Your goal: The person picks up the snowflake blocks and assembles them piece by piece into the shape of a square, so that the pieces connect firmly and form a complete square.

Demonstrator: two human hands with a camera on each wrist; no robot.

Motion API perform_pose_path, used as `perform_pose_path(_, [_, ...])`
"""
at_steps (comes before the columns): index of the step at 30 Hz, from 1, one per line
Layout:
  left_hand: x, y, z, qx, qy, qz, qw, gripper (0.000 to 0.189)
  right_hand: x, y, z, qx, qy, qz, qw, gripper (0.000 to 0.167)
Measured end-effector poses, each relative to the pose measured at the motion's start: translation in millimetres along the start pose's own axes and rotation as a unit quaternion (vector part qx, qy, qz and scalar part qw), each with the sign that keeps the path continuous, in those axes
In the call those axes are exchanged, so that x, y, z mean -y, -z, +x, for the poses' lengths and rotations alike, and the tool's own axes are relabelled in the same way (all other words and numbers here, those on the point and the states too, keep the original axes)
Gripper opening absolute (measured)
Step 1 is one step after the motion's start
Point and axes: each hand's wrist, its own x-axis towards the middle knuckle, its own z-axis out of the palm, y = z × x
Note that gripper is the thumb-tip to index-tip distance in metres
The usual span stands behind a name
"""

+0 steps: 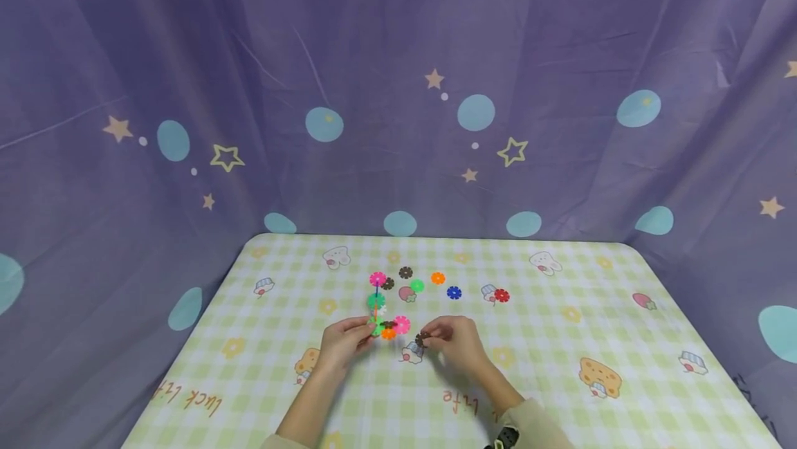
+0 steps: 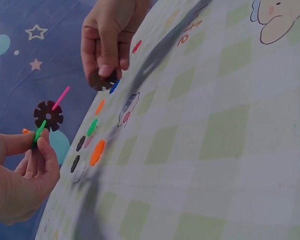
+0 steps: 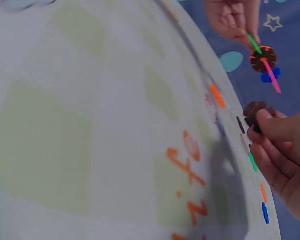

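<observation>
1. Slotted-disc assembly point(image 1: 376, 301), held in the left hand point(image 1: 344, 342) above the near-middle part of the worktop point(image 1: 280, 400), left of the right hand point(image 1: 459, 340).
2. Left hand: thumb and fingertips pinch the assembly by its green disc point(image 2: 40, 131), with hardly any gap between them.
3. Right hand: thumb and fingers close together, gripping a loose brown disc point(image 2: 103, 81). It is raised over the worktop, near the assembly but apart from it.
4. Within the assembly, a brown disc in the middle point(image 2: 41, 111) joins the green one, and a near pink disc point(image 1: 402, 325) sticks out toward the right hand. Farther off are a teal disc point(image 1: 373, 304) and a far pink disc point(image 1: 378, 279).
5. Beyond the hands, more discs lie apart on the worktop: two dark brown discs point(image 1: 406, 272), a light green disc point(image 1: 417, 286), an orange disc point(image 1: 438, 278), a blue disc point(image 1: 454, 292) and, farthest right, a red disc point(image 1: 501, 295).
6. Checked in pale green and white, the worktop has printed cakes and flowers; behind it hangs a purple curtain point(image 1: 386, 48) with stars and blue ovals.
</observation>
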Motion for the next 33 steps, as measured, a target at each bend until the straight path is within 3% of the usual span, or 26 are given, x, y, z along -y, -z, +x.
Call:
perform_pose_path(6, [-2.2,-0.4,-2.5,0.014,0.001,0.000,0.9999,0.035,3,3,3.2,-0.037,-0.025,0.112,0.9927,0.011])
perform_pose_path(10, [-2.8,-2.2,-3.1,0.017,0.006,0.001,0.9998,0.034,5,2,3.7,-0.048,-0.028,0.152,0.9869,0.012])
perform_pose_path(21, [-2.1,-5.2,-5.0,0.022,0.009,0.006,0.9997,0.033,19,4,-0.5,-0.037,-0.058,0.176,0.9820,0.011])
perform_pose_path(26, [-2.0,-8.2,-5.7,0.017,0.007,0.008,0.9998,0.032,11,0,-0.5,-0.042,-0.063,0.177,0.9813,0.014])
perform_pose_path(33, [-0.5,-6.8,-6.7,-0.003,-0.005,0.031,0.9995,0.031,13,-3,-4.2,-0.032,-0.040,0.162,0.9855,0.013])
